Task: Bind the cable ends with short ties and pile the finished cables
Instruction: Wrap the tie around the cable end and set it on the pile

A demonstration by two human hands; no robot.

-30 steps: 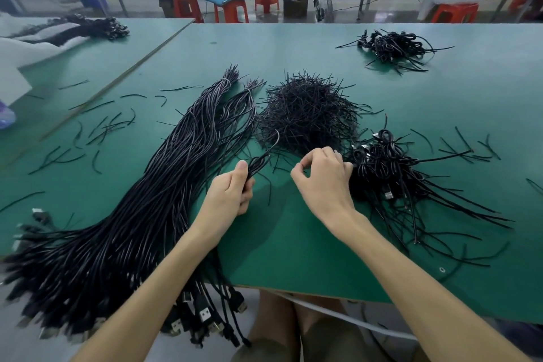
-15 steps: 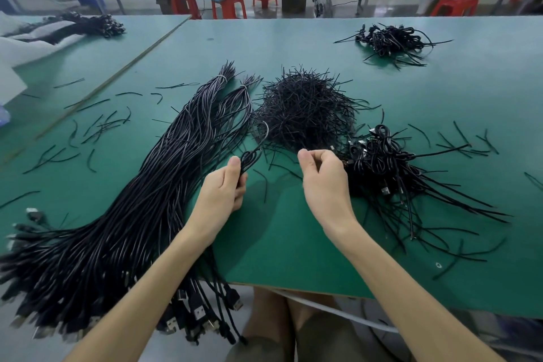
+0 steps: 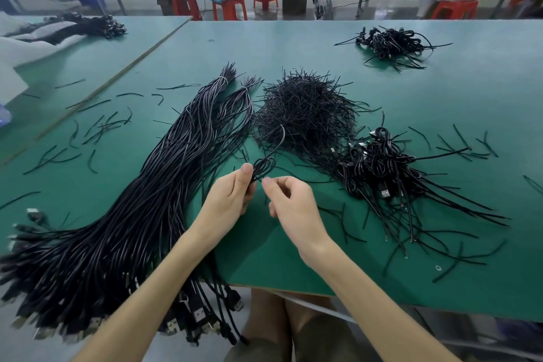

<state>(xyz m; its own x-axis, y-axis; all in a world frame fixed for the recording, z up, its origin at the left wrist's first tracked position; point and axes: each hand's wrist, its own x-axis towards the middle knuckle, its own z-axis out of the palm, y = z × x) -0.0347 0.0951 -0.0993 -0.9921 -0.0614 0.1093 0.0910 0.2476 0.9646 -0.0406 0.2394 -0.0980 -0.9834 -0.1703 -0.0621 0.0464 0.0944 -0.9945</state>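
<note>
My left hand (image 3: 227, 201) grips a small coil of black cable (image 3: 263, 167), thumb up against its loops; one loose end curves up toward the tie heap. My right hand (image 3: 289, 204) sits just right of the coil, fingers curled, fingertips pinched at its lower edge; whether a short tie is between them I cannot tell. A mound of short black ties (image 3: 304, 112) lies behind the hands. A long bundle of unbound cables (image 3: 141, 203) runs from the table's middle down over the front left edge. To the right lies a pile of bound cables (image 3: 379, 164).
The green table (image 3: 293, 253) carries scattered loose ties (image 3: 97, 129) at left and right. A second small cable pile (image 3: 392, 44) sits far right at the back. Another bundle (image 3: 85, 26) lies on the adjoining table. Red stools and a seated person are beyond.
My right hand has come left from beside the bound pile to the coil in my left hand. My left hand has lifted the coil slightly.
</note>
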